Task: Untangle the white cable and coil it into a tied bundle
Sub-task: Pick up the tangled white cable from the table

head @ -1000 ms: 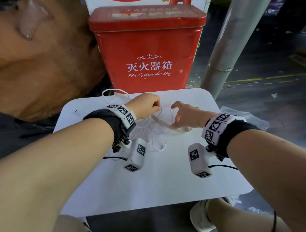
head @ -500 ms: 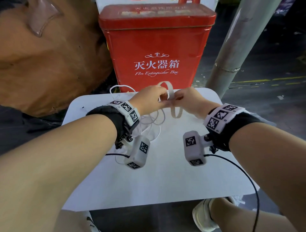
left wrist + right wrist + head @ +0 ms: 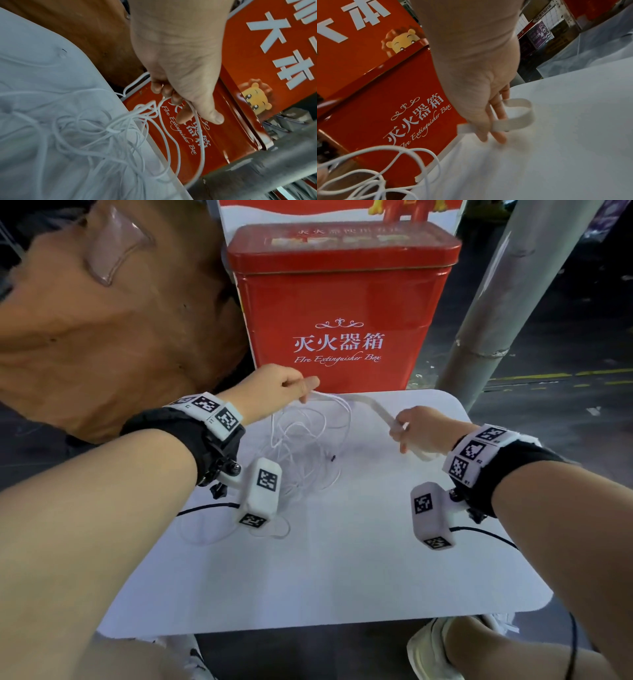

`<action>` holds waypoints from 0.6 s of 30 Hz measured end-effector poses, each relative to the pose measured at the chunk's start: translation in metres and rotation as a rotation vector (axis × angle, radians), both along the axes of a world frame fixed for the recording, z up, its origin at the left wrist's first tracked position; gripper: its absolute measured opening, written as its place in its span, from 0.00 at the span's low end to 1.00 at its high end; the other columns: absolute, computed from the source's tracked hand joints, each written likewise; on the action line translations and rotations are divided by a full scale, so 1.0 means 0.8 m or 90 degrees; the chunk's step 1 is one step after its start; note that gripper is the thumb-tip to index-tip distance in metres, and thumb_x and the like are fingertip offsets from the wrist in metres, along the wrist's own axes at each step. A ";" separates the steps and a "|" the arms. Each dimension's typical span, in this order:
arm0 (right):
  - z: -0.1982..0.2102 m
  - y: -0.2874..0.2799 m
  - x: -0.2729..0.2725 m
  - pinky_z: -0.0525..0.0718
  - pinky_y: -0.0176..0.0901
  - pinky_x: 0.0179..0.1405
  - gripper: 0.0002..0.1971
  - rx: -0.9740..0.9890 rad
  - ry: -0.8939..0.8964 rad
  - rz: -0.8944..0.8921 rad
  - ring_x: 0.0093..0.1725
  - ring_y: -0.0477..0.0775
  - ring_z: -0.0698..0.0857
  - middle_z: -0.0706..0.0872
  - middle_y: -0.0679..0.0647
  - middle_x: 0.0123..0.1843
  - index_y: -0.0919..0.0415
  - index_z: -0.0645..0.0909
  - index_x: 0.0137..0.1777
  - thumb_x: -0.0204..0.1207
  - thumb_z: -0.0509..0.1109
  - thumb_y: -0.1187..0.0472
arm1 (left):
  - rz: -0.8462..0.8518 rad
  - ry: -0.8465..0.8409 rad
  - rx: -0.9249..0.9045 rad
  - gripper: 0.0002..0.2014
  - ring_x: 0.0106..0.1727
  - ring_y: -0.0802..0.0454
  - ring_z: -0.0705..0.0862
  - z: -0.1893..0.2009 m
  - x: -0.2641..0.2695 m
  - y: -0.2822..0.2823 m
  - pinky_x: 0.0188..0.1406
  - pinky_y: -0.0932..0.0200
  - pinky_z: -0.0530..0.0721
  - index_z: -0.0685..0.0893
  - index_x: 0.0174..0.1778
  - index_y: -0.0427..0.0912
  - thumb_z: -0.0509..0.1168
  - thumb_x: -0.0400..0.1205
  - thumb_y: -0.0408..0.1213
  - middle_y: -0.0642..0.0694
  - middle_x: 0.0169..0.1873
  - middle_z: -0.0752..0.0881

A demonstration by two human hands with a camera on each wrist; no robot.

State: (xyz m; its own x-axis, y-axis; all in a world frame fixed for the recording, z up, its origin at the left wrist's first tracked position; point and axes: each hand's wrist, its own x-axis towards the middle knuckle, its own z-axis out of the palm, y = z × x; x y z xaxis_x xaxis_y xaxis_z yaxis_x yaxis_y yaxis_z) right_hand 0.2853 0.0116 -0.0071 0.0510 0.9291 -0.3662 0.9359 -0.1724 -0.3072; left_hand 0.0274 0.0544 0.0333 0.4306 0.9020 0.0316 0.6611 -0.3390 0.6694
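In the middle of the head view, the left hand (image 3: 270, 390) is raised over the far edge of the white desk (image 3: 342, 577), its fingers (image 3: 164, 90) curled and pinching strands of the white cable (image 3: 301, 446). The rest of the cable hangs and lies in a loose tangle below. To the right, the right hand (image 3: 424, 429) has its fingers (image 3: 498, 112) curled around a flat white strap (image 3: 520, 116). A red box (image 3: 342, 302) stands behind.
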 end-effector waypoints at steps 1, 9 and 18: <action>0.004 -0.004 -0.005 0.73 0.38 0.30 0.11 -0.036 -0.055 0.040 0.36 0.49 0.80 0.88 0.53 0.44 0.63 0.84 0.55 0.81 0.63 0.61 | 0.012 -0.018 -0.003 0.25 0.30 0.49 0.69 0.000 -0.004 0.000 0.32 0.57 0.68 0.80 0.33 0.33 0.61 0.84 0.53 0.42 0.28 0.71; 0.030 0.015 -0.047 0.74 0.55 0.67 0.31 0.115 0.107 -0.019 0.64 0.60 0.77 0.77 0.59 0.70 0.55 0.64 0.77 0.78 0.65 0.42 | 0.099 -0.143 -0.040 0.18 0.31 0.58 0.69 0.028 0.001 -0.007 0.29 0.68 0.68 0.69 0.31 0.46 0.66 0.82 0.48 0.52 0.28 0.68; 0.125 -0.011 -0.136 0.89 0.50 0.51 0.13 0.056 0.558 0.086 0.49 0.56 0.89 0.88 0.59 0.51 0.59 0.76 0.62 0.80 0.69 0.59 | 0.150 -0.322 0.007 0.11 0.30 0.54 0.78 0.083 -0.018 -0.032 0.47 0.49 0.83 0.73 0.41 0.46 0.63 0.84 0.47 0.48 0.29 0.78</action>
State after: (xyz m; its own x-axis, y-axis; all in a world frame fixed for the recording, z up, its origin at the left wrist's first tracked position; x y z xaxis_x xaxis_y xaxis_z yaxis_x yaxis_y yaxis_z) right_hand 0.1765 0.0025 0.0926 -0.3259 0.9336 -0.1492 0.3686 -0.0199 -0.9294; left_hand 0.0130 0.0286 0.0994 0.1458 0.9706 0.1913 0.3164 -0.2290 0.9206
